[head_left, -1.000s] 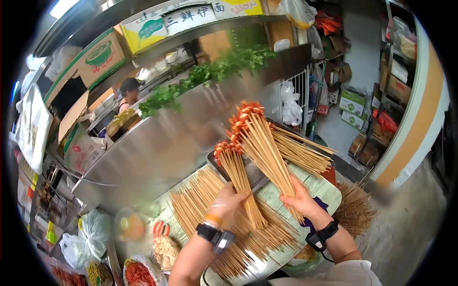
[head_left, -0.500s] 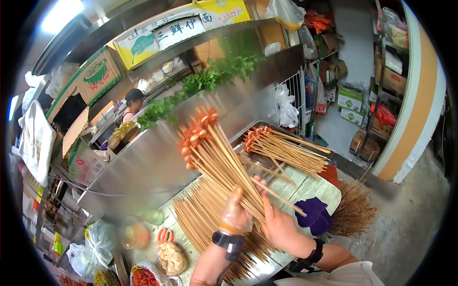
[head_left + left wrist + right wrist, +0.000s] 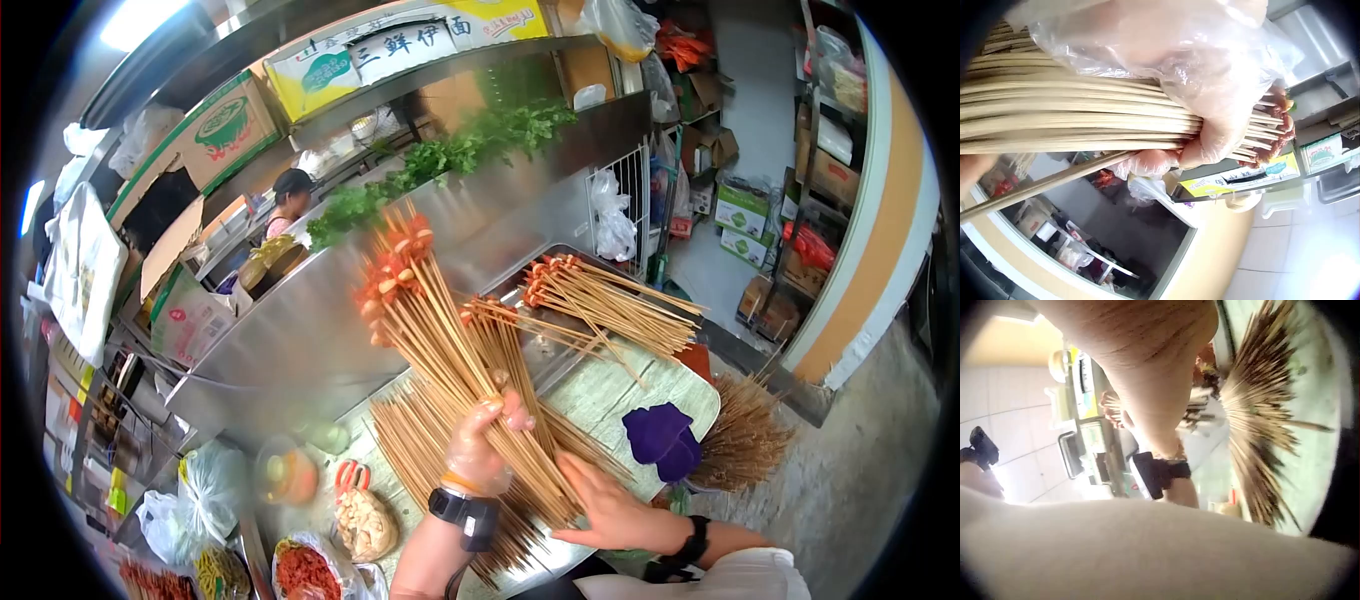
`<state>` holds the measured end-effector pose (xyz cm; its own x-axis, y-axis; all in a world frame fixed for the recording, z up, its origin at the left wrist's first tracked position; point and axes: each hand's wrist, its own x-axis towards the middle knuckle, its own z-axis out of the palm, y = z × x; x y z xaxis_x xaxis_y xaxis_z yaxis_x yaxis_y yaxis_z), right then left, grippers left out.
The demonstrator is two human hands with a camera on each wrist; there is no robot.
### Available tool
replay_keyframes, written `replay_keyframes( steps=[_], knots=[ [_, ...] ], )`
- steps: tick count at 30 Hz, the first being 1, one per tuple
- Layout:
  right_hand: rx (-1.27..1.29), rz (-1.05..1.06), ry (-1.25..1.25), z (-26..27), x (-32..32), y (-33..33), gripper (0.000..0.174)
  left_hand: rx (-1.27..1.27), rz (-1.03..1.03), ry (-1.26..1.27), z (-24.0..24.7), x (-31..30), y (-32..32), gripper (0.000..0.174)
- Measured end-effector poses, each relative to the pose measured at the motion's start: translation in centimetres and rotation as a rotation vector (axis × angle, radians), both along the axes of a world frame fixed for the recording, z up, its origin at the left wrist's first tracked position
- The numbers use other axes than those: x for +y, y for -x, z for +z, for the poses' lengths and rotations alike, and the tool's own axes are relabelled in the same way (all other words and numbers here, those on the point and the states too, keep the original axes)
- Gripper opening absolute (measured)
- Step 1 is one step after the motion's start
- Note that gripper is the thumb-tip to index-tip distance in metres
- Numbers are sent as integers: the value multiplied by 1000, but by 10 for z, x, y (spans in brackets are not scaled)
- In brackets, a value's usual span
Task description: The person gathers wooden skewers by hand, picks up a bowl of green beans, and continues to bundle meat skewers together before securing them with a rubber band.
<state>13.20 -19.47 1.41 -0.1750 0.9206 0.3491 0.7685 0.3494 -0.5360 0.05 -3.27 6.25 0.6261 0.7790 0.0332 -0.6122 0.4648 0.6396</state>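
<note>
My left hand [image 3: 480, 445], in a thin clear plastic glove, grips a thick bundle of wooden skewers [image 3: 445, 345] around the middle. Reddish and pale food pieces [image 3: 400, 255] top its upper end, which tilts up and left. In the left wrist view the gloved thumb and fingers wrap the sticks [image 3: 1079, 115]. My bare right hand [image 3: 620, 505] lies with fingers extended by the bundle's lower ends. A smaller skewer bundle [image 3: 503, 350] lies partly hidden behind the held one. More topped skewers [image 3: 620, 312] rest in a metal tray [image 3: 570, 375].
Loose skewers [image 3: 410, 415] cover the table's left side. At right are a purple cloth [image 3: 662, 440] and a container of thin brown sticks [image 3: 740, 440]. Red-handled scissors [image 3: 352, 476], pale pieces [image 3: 365, 525] and a bag of red pieces [image 3: 305, 570] stand at left. Leafy greens [image 3: 450, 155] line the ledge.
The big bundle passed from my right hand to my left, moving leftward. My left hand let go of the smaller bundle. My right hand now lies extended at the big bundle's lower ends.
</note>
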Motion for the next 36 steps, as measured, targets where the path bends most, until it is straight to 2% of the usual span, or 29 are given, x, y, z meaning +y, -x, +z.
replay_keyframes(
  steps=[3,4,5,7,8,11,12,13,14,15,17,19,21,22,25,26,29,30,36],
  knots=[
    [25,87,158,-16,-13,-37,80,-66,-59,0,4,4,12,28],
    [80,67,398,4,-16,-50,71,-71,-48,10,8,0,13,36],
    [76,-14,224,14,-13,-57,66,-103,-39,10,7,-1,13,37],
    [-178,107,-149,56,2,-63,62,-166,-24,-2,9,-1,13,39],
    [-91,217,-170,62,12,-65,53,-196,-26,24,15,-1,14,40],
    [299,536,343,76,38,-87,43,-245,-25,50,22,5,24,39],
    [476,511,378,85,45,-93,33,-219,-25,3,23,7,28,37],
    [578,355,135,92,53,-95,21,-193,-26,-21,22,8,31,37],
    [701,216,-104,93,71,-98,20,-164,-24,-41,19,7,36,37],
    [806,90,-140,107,84,-95,25,-132,-24,-59,17,5,41,37],
    [332,27,-286,141,103,-85,66,-93,-28,-82,19,-1,46,38],
    [41,130,-207,123,137,-78,88,-67,-31,-126,20,-8,50,39],
    [-59,164,-56,104,163,-69,96,-53,-59,-177,20,-9,55,40],
    [-130,142,-137,97,173,-64,90,-67,-95,-201,19,-10,59,40],
    [249,294,122,98,174,-51,75,-120,-160,-204,18,-12,70,42],
    [258,302,73,90,175,-47,48,-108,-152,-212,19,-15,74,44],
    [592,365,406,101,143,-20,30,-80,-159,-235,21,-24,93,48],
    [676,350,401,102,130,-4,23,-76,-175,-249,19,-25,100,49],
    [1073,401,612,79,75,79,22,-34,-221,-291,3,-54,151,55]
  ],
)
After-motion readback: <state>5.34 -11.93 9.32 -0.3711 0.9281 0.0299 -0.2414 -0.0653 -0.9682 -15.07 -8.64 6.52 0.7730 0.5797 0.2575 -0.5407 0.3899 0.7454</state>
